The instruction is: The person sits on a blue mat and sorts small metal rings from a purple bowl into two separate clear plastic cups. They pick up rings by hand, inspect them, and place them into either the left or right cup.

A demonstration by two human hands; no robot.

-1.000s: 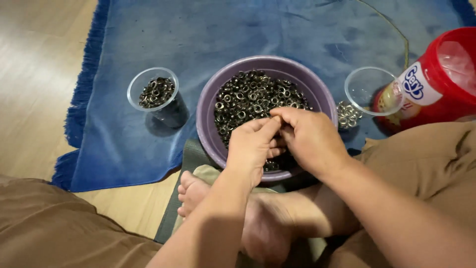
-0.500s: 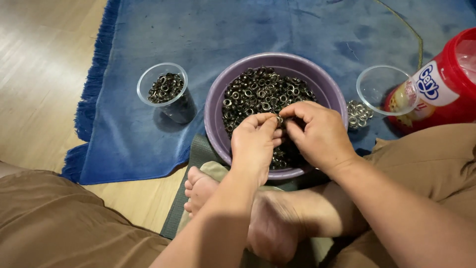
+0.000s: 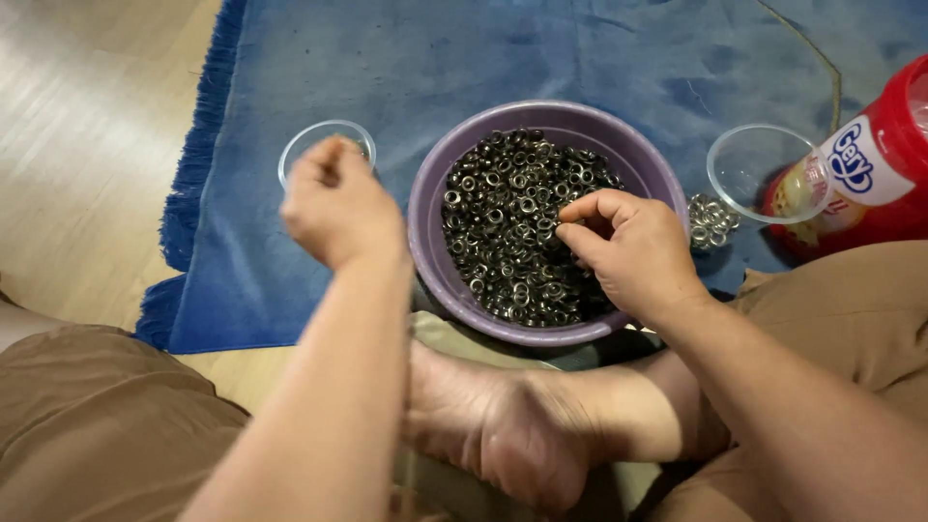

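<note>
Dark metal eyelets fill the purple bowl on the blue rug, just in front of the person's crossed feet. They look small, hard, light and slick, best pinched singly at the rim between thumb and fingertip. The right hand rests in the heap, fingers curled into a pinch. The left hand hovers closed above a clear plastic cup; whether it holds an eyelet I cannot tell.
</note>
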